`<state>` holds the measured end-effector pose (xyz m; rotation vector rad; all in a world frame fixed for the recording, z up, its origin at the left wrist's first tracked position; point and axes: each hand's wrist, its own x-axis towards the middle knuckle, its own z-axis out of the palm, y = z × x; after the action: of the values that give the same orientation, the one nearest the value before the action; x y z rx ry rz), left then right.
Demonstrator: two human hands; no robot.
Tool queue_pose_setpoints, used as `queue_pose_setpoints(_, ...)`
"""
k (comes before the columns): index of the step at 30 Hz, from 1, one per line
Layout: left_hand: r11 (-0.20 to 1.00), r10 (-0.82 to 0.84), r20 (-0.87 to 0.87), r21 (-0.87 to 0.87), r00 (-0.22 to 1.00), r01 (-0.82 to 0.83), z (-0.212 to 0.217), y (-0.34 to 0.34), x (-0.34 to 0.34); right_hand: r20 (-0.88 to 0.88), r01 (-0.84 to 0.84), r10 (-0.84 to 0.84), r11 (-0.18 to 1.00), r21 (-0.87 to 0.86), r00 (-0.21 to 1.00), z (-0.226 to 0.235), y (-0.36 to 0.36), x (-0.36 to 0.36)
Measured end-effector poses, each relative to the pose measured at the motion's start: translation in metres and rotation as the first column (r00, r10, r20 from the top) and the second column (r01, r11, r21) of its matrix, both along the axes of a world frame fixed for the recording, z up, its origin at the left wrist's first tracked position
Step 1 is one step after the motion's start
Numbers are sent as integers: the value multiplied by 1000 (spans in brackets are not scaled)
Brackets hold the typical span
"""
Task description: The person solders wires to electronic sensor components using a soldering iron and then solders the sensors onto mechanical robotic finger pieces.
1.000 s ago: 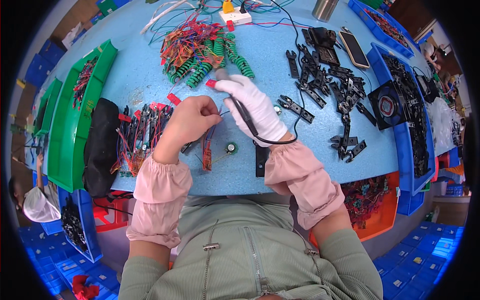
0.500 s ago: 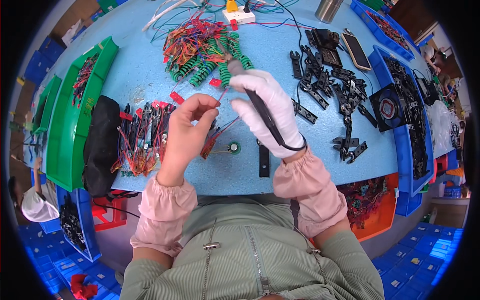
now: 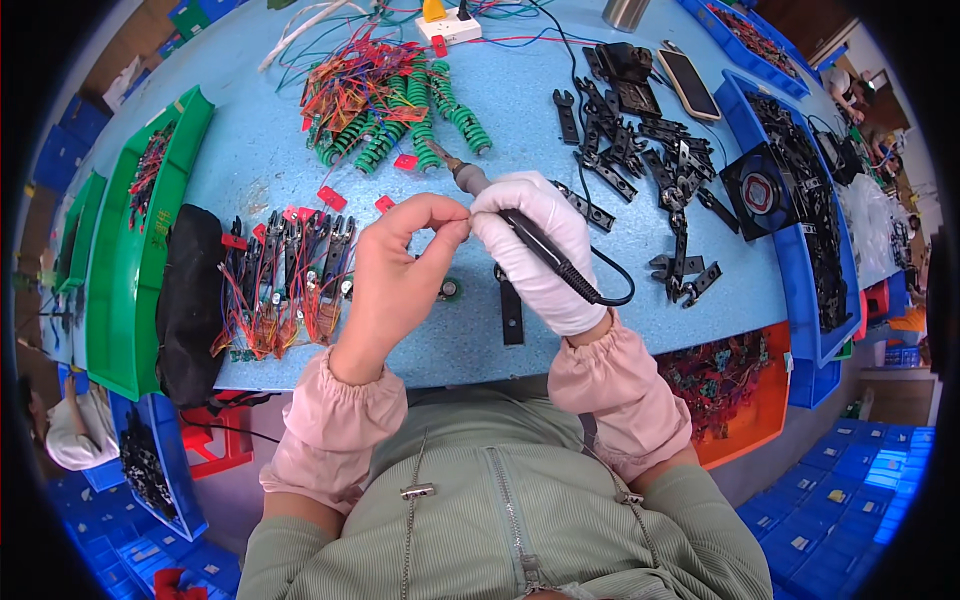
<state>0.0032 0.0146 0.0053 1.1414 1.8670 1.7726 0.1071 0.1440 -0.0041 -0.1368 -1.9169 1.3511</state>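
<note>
My right hand (image 3: 545,225), in a white glove, grips a soldering iron (image 3: 542,243) with a black handle. The iron's tip points up and left, toward the green coil springs (image 3: 408,120) with red tags and wires heaped on them. My bare left hand (image 3: 395,275) is closed in a pinch, its thumb and forefinger meeting the gloved fingertips; what it pinches is too small to make out. Beside the left hand a small round part on a green board (image 3: 449,289) shows partly. A black flat bar (image 3: 512,315) lies below the right hand. Wired black clips (image 3: 290,270) lie left of my left hand.
A black pouch (image 3: 188,305) and a green tray (image 3: 120,330) stand at the left. Black clip parts (image 3: 625,140), a phone (image 3: 688,83) and a fan (image 3: 758,192) are at the right, by a blue bin (image 3: 822,345). A power strip (image 3: 450,30) sits at the back.
My left hand has moved right until its fingertips meet the glove. The soldering iron has tilted flatter, its tip lower and farther left of the glove.
</note>
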Motion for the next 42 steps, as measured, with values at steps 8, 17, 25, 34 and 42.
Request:
queue_pose_setpoints(8,1000,-3,133,31,991,-1,-9,0,6,33,57,-57,998,-1,998,-1,-7,7)
queue_pose_setpoints(17,993,44,152,106,987,-61,-20,7,9,14,172,-173,982,75,985,-15,-13,1)
queue_pose_setpoints(25,953,106,609,162,786,-254,-5,11,1,-5,246,-248,961,126,969,-14,-26,12)
queue_pose_setpoints(34,987,-55,-26,-155,998,50,2,-1,11,19,268,-274,952,149,962,-20,-17,28)
queue_pose_setpoints(42,946,218,-721,-11,658,-325,-41,-7,46,134,213,-210,977,-9,968,-26,-6,91)
